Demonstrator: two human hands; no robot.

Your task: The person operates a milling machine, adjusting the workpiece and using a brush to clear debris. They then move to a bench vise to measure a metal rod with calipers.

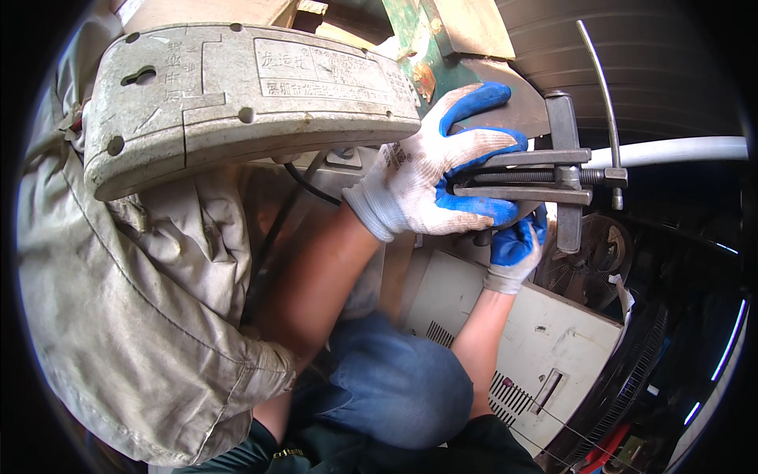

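While the left hand (433, 167) spreads wide astride the metal puller (567, 175), the right hand (515, 257) sits below, grip, I can't tell!

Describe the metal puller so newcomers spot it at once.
Right of the big pale casing, find the gloved left hand. At its fingers is the metal puller. Unlike the smooth white pipe nearby, it has a threaded screw between two arms.

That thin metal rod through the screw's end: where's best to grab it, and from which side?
I'd probably grip the thin metal rod by its longer, upper part, coming from the right: that part sticks out well past the screw head, while the crossbar and gloved left hand lie to the left.
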